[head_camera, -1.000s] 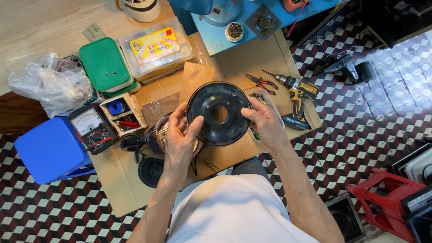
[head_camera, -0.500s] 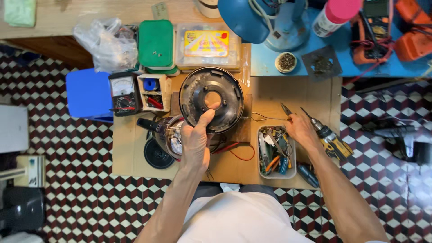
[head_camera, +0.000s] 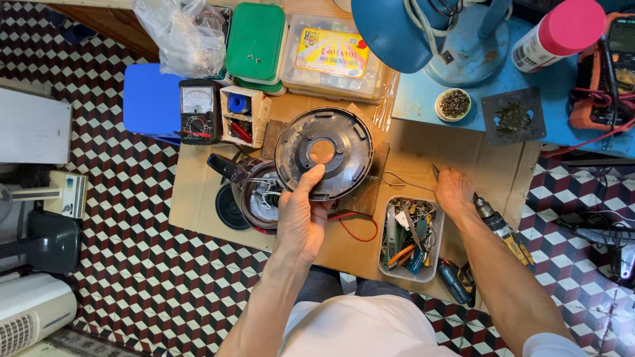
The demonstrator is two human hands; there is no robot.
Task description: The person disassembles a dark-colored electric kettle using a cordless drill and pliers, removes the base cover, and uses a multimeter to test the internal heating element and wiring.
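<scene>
Since the earlier frame, the right hand (head_camera: 454, 190) has settled on the cordless drill (head_camera: 497, 225) lying on the bench (head_camera: 423, 152); whether its fingers grip is unclear. The left hand (head_camera: 303, 221) still clasps the round dark base plate (head_camera: 324, 153) above the opened kettle body (head_camera: 259, 201). Behind sit a green-lidded box (head_camera: 254, 41), then a clear box with a yellow label (head_camera: 332, 54).

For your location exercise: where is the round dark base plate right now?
In the head view, the round dark base plate is centre, held up by the left hand above the open kettle body.
</scene>
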